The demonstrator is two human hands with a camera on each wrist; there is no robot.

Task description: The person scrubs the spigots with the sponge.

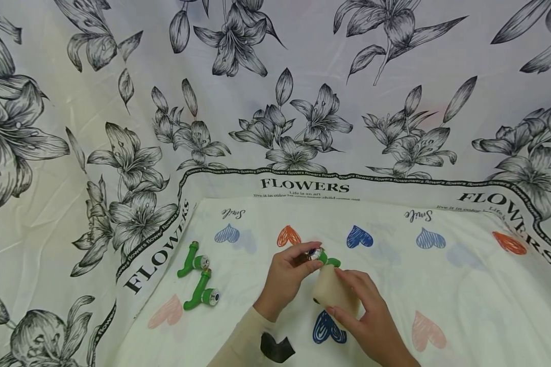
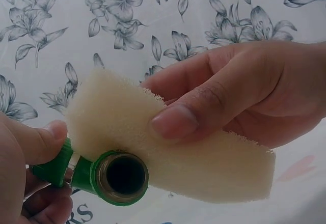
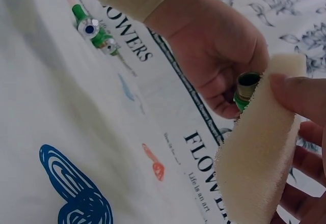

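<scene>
My left hand (image 1: 286, 272) grips a green tap (image 1: 320, 256) by its silver-ended knob. In the left wrist view the round open end of the tap (image 2: 122, 177), with a brass-coloured ring, faces the camera. My right hand (image 1: 365, 311) pinches a cream-coloured sponge (image 1: 332, 290) between thumb and fingers. The sponge lies right against the tap's body and overlaps part of it in all three views. In the right wrist view, my left hand (image 3: 219, 51) is behind the sponge, with the tap's open end showing beside the sponge's edge.
Two more green taps (image 1: 202, 290) with silver knob ends lie on the left of the white heart-printed cloth (image 1: 385, 285). A flower-printed sheet (image 1: 294, 61) rises behind and along the sides. A black object (image 1: 277, 348) shows by the left sleeve.
</scene>
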